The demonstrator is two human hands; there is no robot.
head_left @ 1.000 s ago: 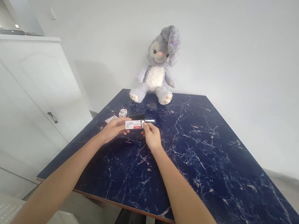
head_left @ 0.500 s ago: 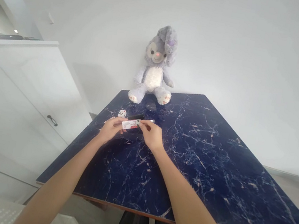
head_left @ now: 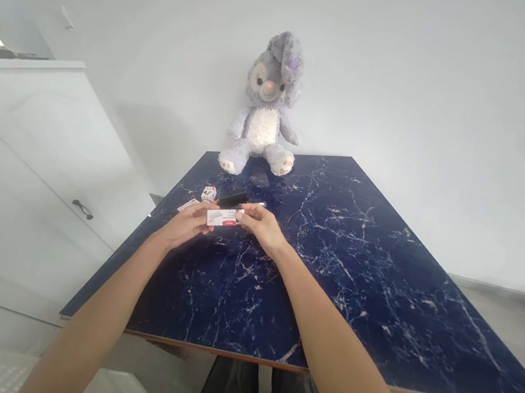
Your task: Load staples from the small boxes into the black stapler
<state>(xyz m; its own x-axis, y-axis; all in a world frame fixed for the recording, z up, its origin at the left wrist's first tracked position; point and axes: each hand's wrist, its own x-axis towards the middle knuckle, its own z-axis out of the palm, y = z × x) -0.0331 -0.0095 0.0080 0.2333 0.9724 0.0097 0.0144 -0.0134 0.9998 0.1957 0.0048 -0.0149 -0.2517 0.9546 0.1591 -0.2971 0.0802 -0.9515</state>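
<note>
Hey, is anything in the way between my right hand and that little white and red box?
No, nothing visible: the right hand has its fingers at one end of the white and red box, with the left hand holding the other. The black object lies beyond the box.

hands (head_left: 183, 224) (head_left: 262, 227): 2 | held box (head_left: 220, 217): 1 | cube (head_left: 209, 194): 1 | plush toy (head_left: 262, 126): 1 | cabinet handles (head_left: 83, 208): 3 (one cropped)
</note>
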